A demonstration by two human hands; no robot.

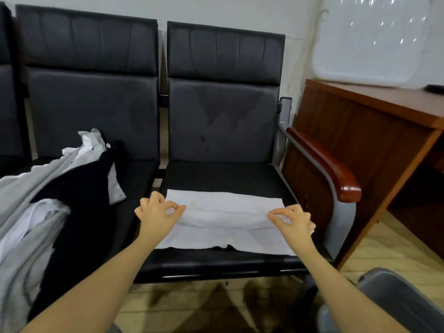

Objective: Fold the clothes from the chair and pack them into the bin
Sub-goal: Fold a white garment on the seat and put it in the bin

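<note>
— Both forearms reach in from below. What are the hands doing?
— Left hand (156,210) and right hand (292,218) each pinch an end of the fold in the white cloth (225,219).
— Where's the cloth?
— Flat on the right seat (216,174). More clothes (55,195) are heaped on the left seat; the grey bin (394,299) sits at lower right.
</note>
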